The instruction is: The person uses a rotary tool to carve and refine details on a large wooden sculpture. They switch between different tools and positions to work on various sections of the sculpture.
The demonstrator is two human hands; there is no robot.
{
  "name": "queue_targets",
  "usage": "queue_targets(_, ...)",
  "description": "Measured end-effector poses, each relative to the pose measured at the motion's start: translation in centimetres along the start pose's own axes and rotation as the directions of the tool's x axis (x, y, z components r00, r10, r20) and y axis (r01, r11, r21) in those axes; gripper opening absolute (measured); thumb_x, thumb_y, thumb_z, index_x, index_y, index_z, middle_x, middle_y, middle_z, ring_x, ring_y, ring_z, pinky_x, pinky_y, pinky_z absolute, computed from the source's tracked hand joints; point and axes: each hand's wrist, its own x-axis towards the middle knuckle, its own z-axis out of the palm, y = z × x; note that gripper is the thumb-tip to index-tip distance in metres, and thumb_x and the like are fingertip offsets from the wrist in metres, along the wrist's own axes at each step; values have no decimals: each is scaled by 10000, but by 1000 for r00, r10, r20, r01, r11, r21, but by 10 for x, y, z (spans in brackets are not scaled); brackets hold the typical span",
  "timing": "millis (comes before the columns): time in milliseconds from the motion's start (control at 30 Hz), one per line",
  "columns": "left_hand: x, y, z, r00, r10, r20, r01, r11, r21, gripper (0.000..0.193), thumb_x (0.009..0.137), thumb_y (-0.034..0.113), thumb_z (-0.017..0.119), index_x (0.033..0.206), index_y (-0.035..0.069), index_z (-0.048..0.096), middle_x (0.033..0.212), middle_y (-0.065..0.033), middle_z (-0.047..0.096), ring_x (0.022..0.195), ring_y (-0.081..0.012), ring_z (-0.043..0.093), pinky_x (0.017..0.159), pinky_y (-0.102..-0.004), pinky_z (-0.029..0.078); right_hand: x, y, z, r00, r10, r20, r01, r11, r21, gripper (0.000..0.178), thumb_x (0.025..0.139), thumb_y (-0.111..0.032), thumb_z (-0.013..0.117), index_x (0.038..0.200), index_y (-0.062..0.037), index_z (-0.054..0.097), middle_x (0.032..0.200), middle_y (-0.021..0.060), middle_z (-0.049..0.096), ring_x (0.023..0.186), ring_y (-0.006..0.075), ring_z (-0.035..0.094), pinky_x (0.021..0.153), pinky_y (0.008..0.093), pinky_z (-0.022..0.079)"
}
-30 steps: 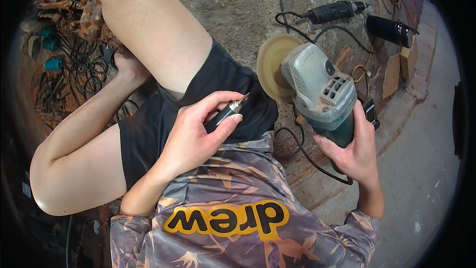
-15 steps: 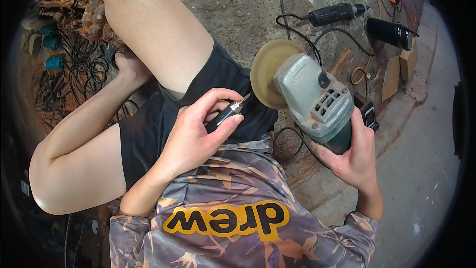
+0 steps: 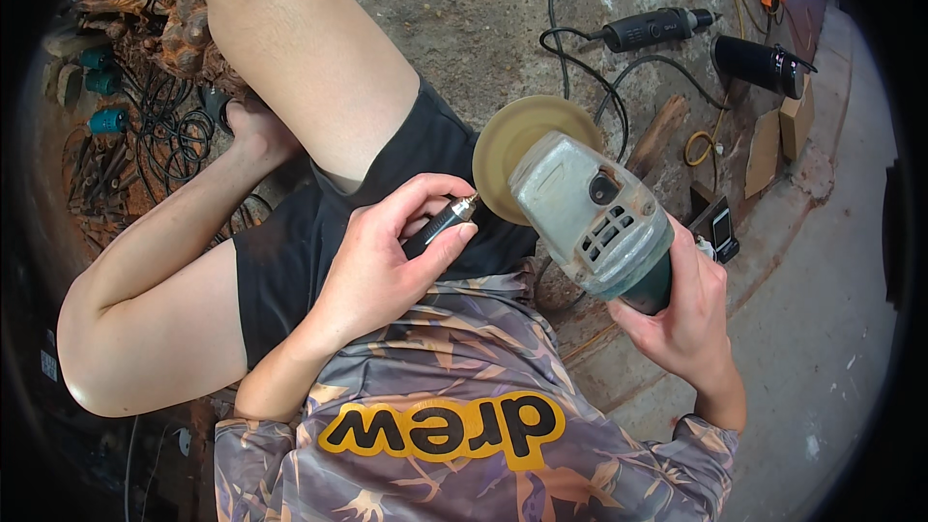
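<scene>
My left hand (image 3: 372, 256) pinches a short black-handled carving tool (image 3: 442, 229) with a metal collar, held above my lap. Its small tip points up and right, right at the rim of a tan disc (image 3: 512, 140); whether the two touch I cannot tell. That disc is mounted on an angle grinder (image 3: 575, 198) with a worn grey metal head and a dark green body. Around this body my right hand (image 3: 684, 319) is wrapped, holding the grinder tilted with its disc toward the tool.
A black rotary tool (image 3: 650, 31) with a cord lies on the concrete floor, near a black cylinder (image 3: 759, 65) and cardboard pieces (image 3: 764, 150). A wood strip (image 3: 657, 130) lies closer. To the left are tangled cables (image 3: 164, 126) and a gnarled brown root (image 3: 159, 5).
The grinder has shifted left and slightly down, turning a little, so its disc now meets or overlaps the tool's tip in view. My left hand has barely moved.
</scene>
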Motion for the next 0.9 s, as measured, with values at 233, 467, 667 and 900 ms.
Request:
queue_targets(233,0,-1,0,1000,-7,-6,7,1000,4,279,960,37,642,1226,-4,570,945,-41,700,752,-28,584,647,-178,487,1,1,2,1000,14,7,-14,1000,25,720,656,-69,770,1312,49,496,1043,195,677,918,368,695,811,385,540)
queue_targets(467,0,1,0,1000,-15,-5,15,1000,11,277,953,28,647,1218,-6,574,934,-35,696,740,-28,581,645,-177,481,-1,7,-1,986,155,64,-163,973,165,804,644,-72,819,1367,39,484,1095,214,672,956,365,703,798,376,558)
queue_targets(667,-1,1,2,1000,-12,-17,12,1000,24,272,951,15,641,1215,-9,577,933,-33,697,745,-27,583,653,-176,485,1,-2,-4,1000,-19,20,19,1000,-12,748,639,-62,768,1321,69,490,1108,219,667,956,379,692,852,389,538)
queue_targets(900,-1,0,2,1000,-8,-23,9,1000,28,274,950,16,644,1215,-9,578,930,-27,695,755,-25,583,658,-174,485,2,0,-1,999,-32,23,32,999,-24,754,637,-65,771,1323,73,487,1117,217,662,953,378,692,840,392,540)
